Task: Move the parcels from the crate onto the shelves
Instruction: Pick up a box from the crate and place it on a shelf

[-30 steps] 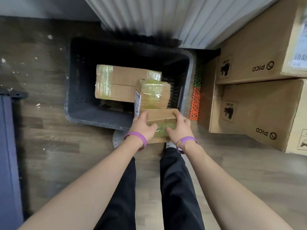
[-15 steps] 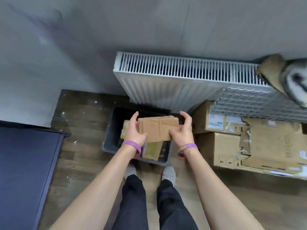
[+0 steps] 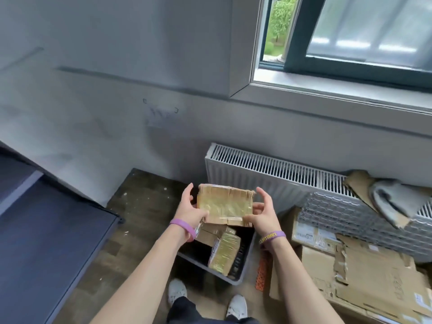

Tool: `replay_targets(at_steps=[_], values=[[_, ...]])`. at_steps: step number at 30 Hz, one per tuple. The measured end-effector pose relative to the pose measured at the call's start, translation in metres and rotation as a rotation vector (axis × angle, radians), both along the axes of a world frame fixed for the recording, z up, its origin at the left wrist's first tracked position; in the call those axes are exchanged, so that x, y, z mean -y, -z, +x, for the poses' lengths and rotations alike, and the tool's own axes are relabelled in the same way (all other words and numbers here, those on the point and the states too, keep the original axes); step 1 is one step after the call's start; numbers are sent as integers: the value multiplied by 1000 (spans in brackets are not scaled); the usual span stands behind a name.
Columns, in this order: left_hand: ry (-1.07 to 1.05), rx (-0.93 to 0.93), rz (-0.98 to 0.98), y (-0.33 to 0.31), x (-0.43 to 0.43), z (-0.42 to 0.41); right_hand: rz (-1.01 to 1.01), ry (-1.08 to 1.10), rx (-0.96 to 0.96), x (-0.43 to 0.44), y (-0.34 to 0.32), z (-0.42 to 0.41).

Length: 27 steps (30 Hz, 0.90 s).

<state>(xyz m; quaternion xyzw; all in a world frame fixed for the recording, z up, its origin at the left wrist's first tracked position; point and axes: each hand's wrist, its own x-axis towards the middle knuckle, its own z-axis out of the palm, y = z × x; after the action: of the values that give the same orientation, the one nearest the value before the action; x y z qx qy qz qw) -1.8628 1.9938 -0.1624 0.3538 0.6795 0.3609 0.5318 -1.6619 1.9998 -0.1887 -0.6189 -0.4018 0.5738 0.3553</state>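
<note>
There is one view only, from a camera on the person's head at standing height, tilted forward and down. It faces the wall with the window and the radiator. The wide lens bends the edges (the sill runs slanted). Both forearms enter from the bottom edge. The left hand and right hand hold a parcel close, near mid-frame. The crate and shoes lie well below.
</note>
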Motion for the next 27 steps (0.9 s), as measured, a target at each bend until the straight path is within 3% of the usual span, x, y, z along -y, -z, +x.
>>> replay_targets(at_steps=[18,24,27], values=[[158,-127,193,-17,7,-9,122,-118,13,-5,-10,-4],[309,-265,143,-28,6,-10,193,-81,-155,-11,-20,-12],[121,-263,238,-23,15,1,238,-47,105,-21,-24,-28]])
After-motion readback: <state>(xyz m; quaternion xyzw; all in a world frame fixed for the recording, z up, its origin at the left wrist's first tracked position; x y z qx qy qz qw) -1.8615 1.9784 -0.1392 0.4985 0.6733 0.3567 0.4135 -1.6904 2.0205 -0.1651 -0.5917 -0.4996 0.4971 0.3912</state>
